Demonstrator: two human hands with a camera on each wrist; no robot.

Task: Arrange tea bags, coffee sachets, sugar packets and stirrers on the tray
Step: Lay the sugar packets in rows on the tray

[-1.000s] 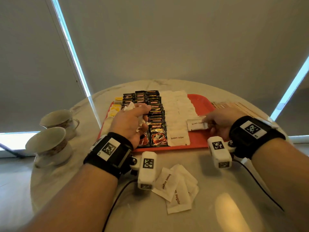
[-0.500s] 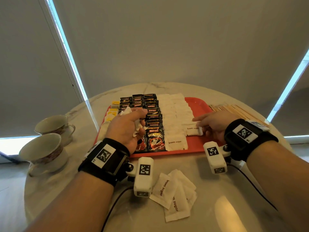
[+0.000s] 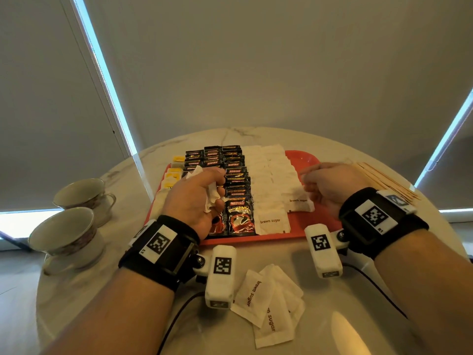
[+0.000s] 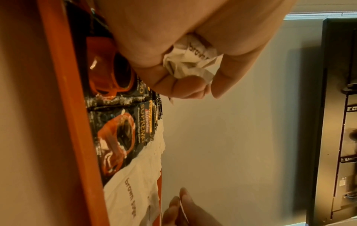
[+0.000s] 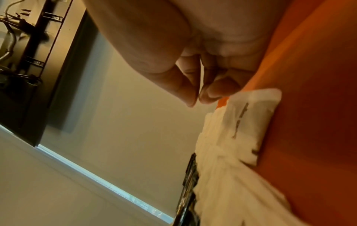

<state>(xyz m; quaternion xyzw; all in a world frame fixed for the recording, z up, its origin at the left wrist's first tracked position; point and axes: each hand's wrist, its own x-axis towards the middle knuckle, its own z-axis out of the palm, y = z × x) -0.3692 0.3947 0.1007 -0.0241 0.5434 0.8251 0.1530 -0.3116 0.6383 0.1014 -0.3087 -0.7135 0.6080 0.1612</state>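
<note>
Over the red tray on the table, I am holding my left hand with its fingers curling round a crumpled bunch of brown sugar packets. My right hand is hovering just above the nearest packet of the right sugar row, thumb and fingertips pressing together on nothing. Coffee sachets are lying in rows beside them, stirrers off the tray to the right, loose sugar packets near me.

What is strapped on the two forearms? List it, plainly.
Bare forearms, no sleeves. Each wrist has a wide black band carrying a white plate with a black square marker: left hand, right hand. A white camera block with similar markers hangs beside each wrist, trailing a black cable.
</note>
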